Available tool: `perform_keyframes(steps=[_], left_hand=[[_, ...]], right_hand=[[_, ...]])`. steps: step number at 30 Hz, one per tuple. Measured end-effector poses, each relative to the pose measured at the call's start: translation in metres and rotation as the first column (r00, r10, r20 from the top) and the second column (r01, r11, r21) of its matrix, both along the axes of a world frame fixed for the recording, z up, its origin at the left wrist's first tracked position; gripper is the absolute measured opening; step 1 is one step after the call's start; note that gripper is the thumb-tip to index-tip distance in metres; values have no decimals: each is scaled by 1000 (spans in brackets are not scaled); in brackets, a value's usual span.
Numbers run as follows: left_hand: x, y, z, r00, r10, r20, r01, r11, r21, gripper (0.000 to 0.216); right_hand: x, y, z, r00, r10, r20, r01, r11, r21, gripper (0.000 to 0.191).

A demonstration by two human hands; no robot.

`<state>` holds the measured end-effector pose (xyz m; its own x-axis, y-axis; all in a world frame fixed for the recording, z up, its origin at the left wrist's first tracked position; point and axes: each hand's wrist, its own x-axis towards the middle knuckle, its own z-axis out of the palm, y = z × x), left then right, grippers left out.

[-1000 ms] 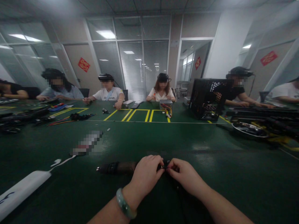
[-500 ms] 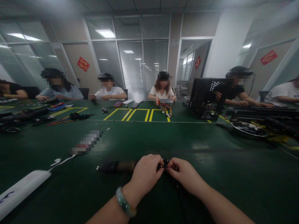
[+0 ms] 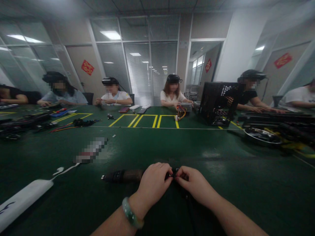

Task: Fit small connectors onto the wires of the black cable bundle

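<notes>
A dark electric drill (image 3: 131,176) lies sideways on the green table, its metal tip pointing left. My left hand (image 3: 155,178), with a jade-coloured bangle on the wrist, is closed over the drill's rear part and covers it. My right hand (image 3: 193,180) meets it from the other side, thumb and forefinger pinched on a small dark piece by the drill's rear end. What exactly the fingertips pinch is too dark to make out. Below my right hand a dark cable (image 3: 189,206) runs down toward me.
To the left lie a white power strip (image 3: 27,201) and a blurred-out device (image 3: 91,150) joined to a white cord. A metal bowl (image 3: 262,137) and a black computer case (image 3: 218,103) are on the right. Dark cables (image 3: 24,123) lie far left. Several people sit opposite.
My hands and the drill stay in nearly the same place. Across the table, a person has shifted a grey box with coloured wires to the right.
</notes>
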<state>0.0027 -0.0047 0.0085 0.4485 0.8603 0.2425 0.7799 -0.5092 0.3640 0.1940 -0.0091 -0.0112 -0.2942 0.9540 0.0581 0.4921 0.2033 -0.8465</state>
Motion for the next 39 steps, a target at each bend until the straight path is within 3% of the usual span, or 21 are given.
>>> perform_keyframes(steps=[39], left_hand=[[0,-2,1,1000,-20,-12,21,1000,18,12]], right_hand=[[0,0,-1,999,-36,-2,36,999,0,7]])
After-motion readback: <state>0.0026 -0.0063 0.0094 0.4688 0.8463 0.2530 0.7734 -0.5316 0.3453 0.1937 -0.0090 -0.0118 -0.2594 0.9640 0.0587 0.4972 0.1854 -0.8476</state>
